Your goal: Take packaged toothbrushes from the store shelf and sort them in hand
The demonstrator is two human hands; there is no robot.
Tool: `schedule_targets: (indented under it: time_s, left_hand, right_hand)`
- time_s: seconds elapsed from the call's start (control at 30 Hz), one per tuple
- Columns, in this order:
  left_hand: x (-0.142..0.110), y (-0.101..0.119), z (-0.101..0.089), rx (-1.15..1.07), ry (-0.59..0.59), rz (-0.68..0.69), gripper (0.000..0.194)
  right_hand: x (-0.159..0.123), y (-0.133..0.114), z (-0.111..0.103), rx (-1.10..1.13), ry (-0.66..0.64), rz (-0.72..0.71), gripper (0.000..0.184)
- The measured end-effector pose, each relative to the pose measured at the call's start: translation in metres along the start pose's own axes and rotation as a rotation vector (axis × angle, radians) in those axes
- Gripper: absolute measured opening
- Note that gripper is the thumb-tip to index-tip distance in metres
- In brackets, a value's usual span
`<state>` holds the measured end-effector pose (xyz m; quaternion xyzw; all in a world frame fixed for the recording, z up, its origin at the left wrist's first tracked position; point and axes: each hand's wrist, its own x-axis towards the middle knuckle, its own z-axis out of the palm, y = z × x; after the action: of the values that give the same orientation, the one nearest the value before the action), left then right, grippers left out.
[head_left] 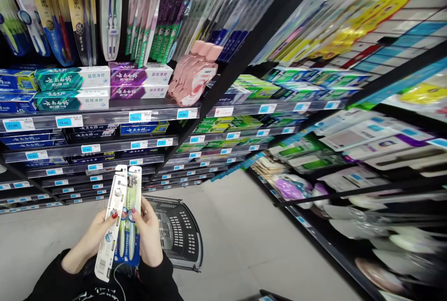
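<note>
Left hand [91,238]: fingers closed on the white carded toothbrush pack [111,226], thumb across its face. Right hand [148,236]: fingers closed on the blue-and-green carded toothbrush pack [130,219]. Both low, above the black plastic shopping basket [179,238]. Best kept fanned apart, labels facing up, grip firm at edges.

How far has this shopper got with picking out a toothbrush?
Done: two toothbrush packs are off the racks. In hand: the left hand holds the white pack and the right hand the green-and-blue pack, side by side as if being compared. Left: neither is in the dark basket on the floor just beyond the hands; what shows of it looks empty.
</note>
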<state>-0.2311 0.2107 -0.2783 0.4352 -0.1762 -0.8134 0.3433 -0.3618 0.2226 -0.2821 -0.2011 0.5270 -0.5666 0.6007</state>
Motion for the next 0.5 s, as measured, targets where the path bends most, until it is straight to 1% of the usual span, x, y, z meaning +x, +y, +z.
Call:
schedule_targets:
  time_s: [0.07, 0.13, 0.2, 0.27, 0.37, 0.43, 0.5]
  left_hand:
    - [0.001, -0.002, -0.001, -0.001, 0.003, 0.004, 0.027]
    - [0.002, -0.002, -0.003, -0.019, 0.029, -0.009, 0.026]
    - [0.002, -0.003, -0.005, -0.043, 0.076, -0.032, 0.025]
    - [0.002, -0.003, -0.006, -0.068, 0.124, -0.042, 0.026]
    - [0.003, -0.006, -0.005, -0.094, 0.131, -0.048, 0.028]
    - [0.004, -0.009, -0.003, -0.107, 0.132, -0.036, 0.03]
    - [0.006, -0.009, -0.001, -0.134, 0.146, 0.009, 0.029]
  right_hand:
    - [-0.002, 0.005, 0.004, 0.06, -0.01, 0.06, 0.045]
    - [-0.003, 0.012, 0.006, 0.128, -0.005, 0.087, 0.04]
    - [-0.004, 0.02, 0.006, 0.167, 0.025, 0.086, 0.04]
    - [-0.003, 0.026, 0.005, 0.154, 0.037, 0.083, 0.042]
    - [-0.001, 0.034, 0.005, 0.098, 0.032, 0.115, 0.044]
    - [0.0, 0.037, 0.006, 0.097, 0.062, 0.156, 0.041]
    - [0.001, 0.039, 0.008, 0.131, 0.104, 0.195, 0.038]
